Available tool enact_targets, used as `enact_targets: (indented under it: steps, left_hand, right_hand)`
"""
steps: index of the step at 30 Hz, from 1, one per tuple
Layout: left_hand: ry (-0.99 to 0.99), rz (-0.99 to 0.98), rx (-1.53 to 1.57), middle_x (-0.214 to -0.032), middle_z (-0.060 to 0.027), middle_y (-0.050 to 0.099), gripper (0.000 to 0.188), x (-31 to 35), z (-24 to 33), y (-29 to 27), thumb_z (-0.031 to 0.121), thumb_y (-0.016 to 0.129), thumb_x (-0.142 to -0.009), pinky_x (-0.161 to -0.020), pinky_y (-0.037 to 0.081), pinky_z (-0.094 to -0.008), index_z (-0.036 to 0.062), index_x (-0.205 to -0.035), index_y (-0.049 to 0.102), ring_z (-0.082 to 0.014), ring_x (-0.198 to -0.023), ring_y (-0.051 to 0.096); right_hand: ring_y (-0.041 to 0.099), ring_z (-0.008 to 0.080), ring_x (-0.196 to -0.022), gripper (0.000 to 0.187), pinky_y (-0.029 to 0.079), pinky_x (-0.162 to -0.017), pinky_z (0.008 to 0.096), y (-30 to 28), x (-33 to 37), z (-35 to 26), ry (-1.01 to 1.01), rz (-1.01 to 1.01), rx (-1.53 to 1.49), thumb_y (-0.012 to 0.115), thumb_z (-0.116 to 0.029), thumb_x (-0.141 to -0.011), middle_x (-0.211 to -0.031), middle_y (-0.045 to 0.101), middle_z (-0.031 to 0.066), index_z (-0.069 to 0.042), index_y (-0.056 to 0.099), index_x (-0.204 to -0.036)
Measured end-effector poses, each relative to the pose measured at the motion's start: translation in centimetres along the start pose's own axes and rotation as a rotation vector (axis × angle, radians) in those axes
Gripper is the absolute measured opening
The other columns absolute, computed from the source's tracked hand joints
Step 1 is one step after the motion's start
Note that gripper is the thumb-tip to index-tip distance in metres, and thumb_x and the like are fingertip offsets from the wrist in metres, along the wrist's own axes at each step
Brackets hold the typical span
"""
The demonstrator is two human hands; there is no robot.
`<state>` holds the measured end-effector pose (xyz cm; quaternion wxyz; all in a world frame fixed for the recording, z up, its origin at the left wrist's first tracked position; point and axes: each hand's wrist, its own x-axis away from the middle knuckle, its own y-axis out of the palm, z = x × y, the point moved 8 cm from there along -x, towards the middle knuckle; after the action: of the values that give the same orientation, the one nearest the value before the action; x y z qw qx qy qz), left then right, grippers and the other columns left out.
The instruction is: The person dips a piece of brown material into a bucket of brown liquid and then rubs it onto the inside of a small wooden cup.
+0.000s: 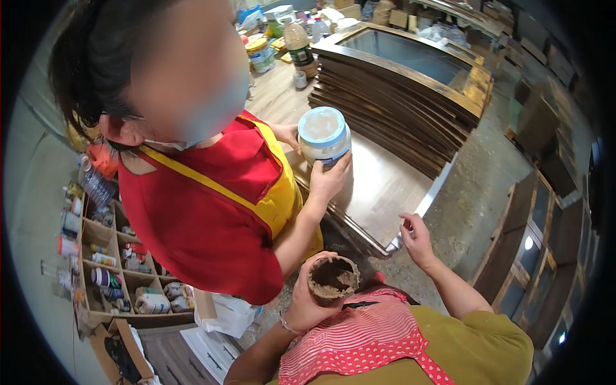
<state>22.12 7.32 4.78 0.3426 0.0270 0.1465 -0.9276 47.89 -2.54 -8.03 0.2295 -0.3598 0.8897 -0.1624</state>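
Head view: a brown-smeared cup [328,298] is gripped in the left hand [303,308], fingers and thumb wrapped around its side. The cup is held in front of the apron [359,330], mouth turned up toward the camera; brown paste [347,280] is seen inside, caked on the wall. The right hand [418,242] is raised, nothing gripped, fingers loosely bent, well apart from the cup and to its upper right. It is held near the corner of the tabletop [388,192]; whether the edge is touched cannot be told. Beyond the cup, a jar with a blue lid [323,126] is held in both of a co-worker's hands [330,179]. Brown panels [391,102] are stacked on the tabletop. Bottles and containers are kept in a compartmented shelf [131,273] at lower left.
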Motion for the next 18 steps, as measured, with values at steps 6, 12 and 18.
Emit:
enact_targets:
  steps: [6, 12, 18]
  left_hand:
    - [0.106, -0.32, 0.186, -0.126, -0.0135, 0.048, 0.077, 3.9, 0.4, -0.2, 0.007, 0.079, -0.066, -0.1, 0.04, -0.0341, 0.0024, -0.131, 0.038, -0.0223, -0.119, 0.049]
    - [0.088, -0.489, 0.282, -0.128, -0.0115, 0.046, 0.081, 10.6, 1.9, -3.6, 0.007, 0.077, -0.071, -0.101, 0.038, -0.0304, 0.0034, -0.137, 0.03, -0.0183, -0.121, 0.048]
    - [0.122, -0.359, -0.064, -0.13, -0.0111, 0.046, 0.08, 15.1, 2.1, -11.4, 0.007, 0.076, -0.069, -0.105, 0.034, -0.0331, 0.0015, -0.136, 0.033, -0.0194, -0.123, 0.045]
  right_hand:
    - [0.058, 0.0283, -0.075, 0.016, 0.047, -0.067, 0.0346, 3.9, 13.1, 1.4, 0.117, -0.147, 0.118, 0.058, -0.005, -0.084, -0.084, 0.056, 0.0135, -0.003, 0.061, -0.099]
    - [0.06, 0.0266, -0.077, 0.015, 0.048, -0.069, 0.0344, 7.2, 29.7, 4.8, 0.363, -0.139, 0.219, 0.06, -0.008, -0.082, -0.085, 0.062, 0.0157, -0.001, 0.064, -0.095]
    - [0.063, 0.0251, -0.071, 0.018, 0.05, -0.066, 0.0348, 7.6, 40.6, 8.5, 0.658, -0.285, 0.171, 0.061, -0.006, -0.078, -0.075, 0.064, 0.0154, -0.001, 0.066, -0.094]
